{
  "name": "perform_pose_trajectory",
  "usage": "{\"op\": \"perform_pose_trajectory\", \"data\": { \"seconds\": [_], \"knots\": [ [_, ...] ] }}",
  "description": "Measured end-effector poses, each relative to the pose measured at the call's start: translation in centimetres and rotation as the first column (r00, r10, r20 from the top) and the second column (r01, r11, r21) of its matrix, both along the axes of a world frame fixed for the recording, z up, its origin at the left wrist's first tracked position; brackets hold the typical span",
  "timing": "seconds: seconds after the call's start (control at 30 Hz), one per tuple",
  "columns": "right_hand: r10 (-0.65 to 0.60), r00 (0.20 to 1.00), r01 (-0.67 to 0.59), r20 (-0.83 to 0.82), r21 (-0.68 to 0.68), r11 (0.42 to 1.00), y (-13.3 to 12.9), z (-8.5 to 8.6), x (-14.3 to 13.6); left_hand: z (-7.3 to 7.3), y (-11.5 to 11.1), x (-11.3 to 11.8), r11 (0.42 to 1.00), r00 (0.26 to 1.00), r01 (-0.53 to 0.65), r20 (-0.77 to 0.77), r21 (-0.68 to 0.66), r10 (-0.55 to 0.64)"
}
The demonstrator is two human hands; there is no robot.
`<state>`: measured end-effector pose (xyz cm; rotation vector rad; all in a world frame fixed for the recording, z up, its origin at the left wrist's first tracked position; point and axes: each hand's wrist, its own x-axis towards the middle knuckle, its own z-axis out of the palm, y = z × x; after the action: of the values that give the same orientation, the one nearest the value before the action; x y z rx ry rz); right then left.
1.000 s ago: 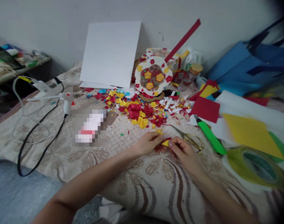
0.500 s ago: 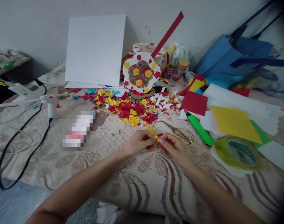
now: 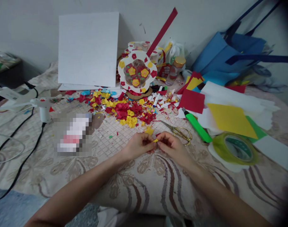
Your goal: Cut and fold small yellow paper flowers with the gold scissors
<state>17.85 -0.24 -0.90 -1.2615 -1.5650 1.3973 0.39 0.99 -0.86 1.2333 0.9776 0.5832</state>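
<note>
Between my fingertips is a small piece of yellow paper [image 3: 155, 140], pinched from both sides. My left hand [image 3: 139, 145] grips it with thumb and forefinger, and my right hand [image 3: 168, 145] closes on its other edge. Just beyond my fingers lies a yellow paper flower [image 3: 149, 130]. Gold-handled scissors [image 3: 179, 130] rest right of my right hand. Farther back, red and yellow paper flowers and scraps [image 3: 128, 110] are heaped in front of a white flower-shaped paper lantern [image 3: 121, 77] with a red strip sticking up.
On the right are a green utility knife [image 3: 198, 127], a tape roll [image 3: 254, 154], coloured paper sheets [image 3: 232, 119] and a blue bag [image 3: 212, 53]. To the left are a blurred phone-like object [image 3: 74, 134], a white glue gun [image 3: 44, 110] and cables. A white board [image 3: 88, 50] leans on the wall.
The yellow piece has turned between my fingertips and shows a narrower side. The whole view has shifted slightly, so the things on the table appear farther left.
</note>
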Motion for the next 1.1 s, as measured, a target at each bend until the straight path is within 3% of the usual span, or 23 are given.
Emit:
{"op": "perform_pose_trajectory", "data": {
  "seconds": [0.2, 0.47, 0.67, 0.93, 1.0, 1.1],
  "knots": [
    [0.028, 0.999, -0.031, 0.038, 0.064, 0.997, -0.02, -0.20, 0.20, -0.05, 0.01, 0.01, 0.999, 1.000, -0.014, 0.023, -0.049, 0.015],
    [-0.016, 0.980, -0.038, 0.200, 0.267, 0.963, -0.37, -0.12, 0.21, -0.16, 0.27, -0.04, 0.994, 0.997, 0.028, 0.074, -0.108, -0.021],
    [0.001, 0.973, -0.068, 0.232, 0.281, 0.957, -0.24, 0.29, 0.43, -0.14, 0.49, -0.18, 0.970, 0.991, 0.028, 0.135, -0.239, 0.005],
    [-0.006, 0.957, -0.128, 0.290, 0.441, 0.888, -0.16, 0.16, 0.48, -0.10, 0.43, -0.19, 0.961, 0.990, -0.001, 0.135, -0.276, 0.039],
    [0.004, 0.962, -0.124, 0.273, 0.423, 0.898, -0.15, 0.11, 0.46, -0.12, 0.47, -0.26, 0.962, 0.991, 0.005, 0.127, -0.271, 0.030],
    [0.033, 0.980, -0.088, 0.197, 0.277, 0.957, -0.09, 0.08, 0.50, -0.14, 0.56, -0.32, 0.969, 0.993, 0.009, 0.116, -0.247, 0.021]
  ]
}}
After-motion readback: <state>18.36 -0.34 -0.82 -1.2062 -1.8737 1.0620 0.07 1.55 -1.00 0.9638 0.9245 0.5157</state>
